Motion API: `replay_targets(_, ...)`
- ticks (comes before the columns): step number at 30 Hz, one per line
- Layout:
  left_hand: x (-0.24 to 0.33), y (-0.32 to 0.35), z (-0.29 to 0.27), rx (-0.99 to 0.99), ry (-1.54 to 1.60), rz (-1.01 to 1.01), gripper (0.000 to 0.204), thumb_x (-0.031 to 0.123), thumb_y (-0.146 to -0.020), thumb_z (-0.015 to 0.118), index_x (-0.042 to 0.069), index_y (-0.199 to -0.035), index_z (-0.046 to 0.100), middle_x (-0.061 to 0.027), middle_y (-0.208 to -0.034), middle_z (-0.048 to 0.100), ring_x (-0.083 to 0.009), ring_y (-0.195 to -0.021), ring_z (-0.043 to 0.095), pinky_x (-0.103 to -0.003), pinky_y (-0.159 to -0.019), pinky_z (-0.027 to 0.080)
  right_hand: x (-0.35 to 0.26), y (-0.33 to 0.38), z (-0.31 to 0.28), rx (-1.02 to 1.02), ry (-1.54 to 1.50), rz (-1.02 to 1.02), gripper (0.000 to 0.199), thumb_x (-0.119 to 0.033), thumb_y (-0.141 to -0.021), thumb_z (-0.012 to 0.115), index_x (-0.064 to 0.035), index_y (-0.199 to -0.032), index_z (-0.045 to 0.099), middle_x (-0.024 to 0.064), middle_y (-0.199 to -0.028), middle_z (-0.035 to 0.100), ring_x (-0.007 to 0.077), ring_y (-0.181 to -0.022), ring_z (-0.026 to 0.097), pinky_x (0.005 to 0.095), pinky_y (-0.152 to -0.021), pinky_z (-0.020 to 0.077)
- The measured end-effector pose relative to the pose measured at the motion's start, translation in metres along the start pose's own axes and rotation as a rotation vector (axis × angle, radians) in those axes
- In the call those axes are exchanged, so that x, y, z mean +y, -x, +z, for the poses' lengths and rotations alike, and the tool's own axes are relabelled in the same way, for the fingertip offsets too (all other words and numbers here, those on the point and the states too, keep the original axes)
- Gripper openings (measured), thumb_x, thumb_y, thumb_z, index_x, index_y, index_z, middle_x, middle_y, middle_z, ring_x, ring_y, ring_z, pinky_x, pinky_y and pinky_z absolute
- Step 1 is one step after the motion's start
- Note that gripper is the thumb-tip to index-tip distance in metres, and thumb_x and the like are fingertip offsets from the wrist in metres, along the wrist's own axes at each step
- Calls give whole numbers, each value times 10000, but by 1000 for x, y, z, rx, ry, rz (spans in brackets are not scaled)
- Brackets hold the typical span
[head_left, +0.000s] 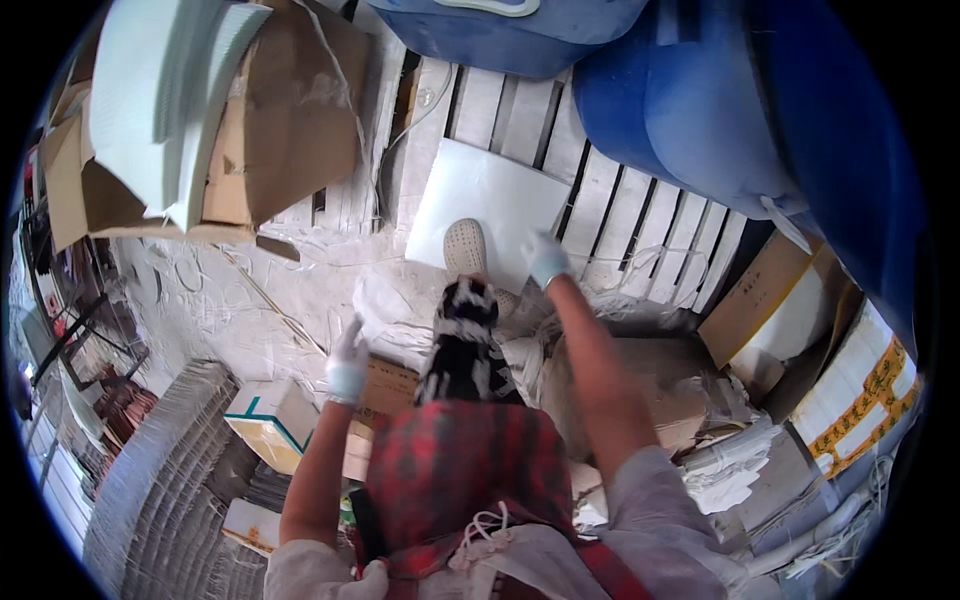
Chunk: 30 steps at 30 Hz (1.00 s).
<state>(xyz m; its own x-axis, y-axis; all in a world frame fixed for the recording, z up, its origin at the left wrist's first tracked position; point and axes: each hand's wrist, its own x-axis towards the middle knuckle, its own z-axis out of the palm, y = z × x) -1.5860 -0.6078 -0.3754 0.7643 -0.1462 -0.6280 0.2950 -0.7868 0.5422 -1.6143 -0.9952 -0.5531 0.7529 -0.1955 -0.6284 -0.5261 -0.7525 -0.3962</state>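
My left hand (347, 366), in a whitish glove, is beside a crumpled white plastic bag (380, 305), with fingers stretched forward and nothing seen in them. Farther forward, my right hand (544, 258) wears a similar glove and is over the right part of a flat white sheet (490, 185). Motion blurs its fingers, so I cannot tell whether they touch the sheet or hold anything. One of my feet, in a beige clog with holes (463, 245), rests on that sheet. A red-and-black checked apron (465, 455) covers my lap.
White slatted pallets (610, 220) lie ahead, with large blue plastic containers (670, 110) on the right. At the upper left, a cardboard box (300, 110) holds white foam sheets (165, 100). Taped boxes (270, 420), a wrapped stack (165, 480) and loose plastic film (730, 465) surround me.
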Motion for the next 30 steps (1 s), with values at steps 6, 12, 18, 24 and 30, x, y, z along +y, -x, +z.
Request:
replay_targets(6,72,-128,87,-30,-103,239,505,128,-847,596,71,-1329,460,-170,-1260,552,-314,-1153,536,-371,-969,423,-91,-152,-38,135,-72,-320,472,-307,-883,502,-68,-1288,470,166,-1319,478,351,-1159,495,421,-964,413)
replay_targets(12,52,-246,124,106,-221,241,681,285,-815,641,61,-1386,345,-237,-1268,507,-393,-1083,547,-420,-915,449,-139,-229,-13,-260,-89,-132,491,-399,-906,443,-52,-1240,538,184,-1246,554,361,-1131,529,408,-971,407)
replay_targets(18,28,-345,124,-18,-6,467,845,274,-747,745,81,-1429,285,-189,-1178,590,-350,-1041,588,-373,-874,473,-153,-235,-12,-370,87,-212,467,-406,-866,464,-52,-1117,638,209,-1135,608,347,-1037,604,419,-910,462)
replay_targets(24,64,-263,142,-39,55,338,348,68,-803,562,76,-1149,592,-165,-1068,621,-312,-931,610,-376,-825,485,-127,-100,-18,166,358,-610,216,-317,-873,549,-136,-904,663,87,-1048,646,294,-962,588,439,-790,470)
replay_targets(30,21,-123,193,113,-184,468,496,39,-840,492,51,-1330,419,-194,-1383,405,-396,-1304,348,-457,-1043,343,-75,39,21,245,371,-786,430,-300,-729,612,-51,-1078,585,46,-1136,552,205,-1055,518,392,-946,390)
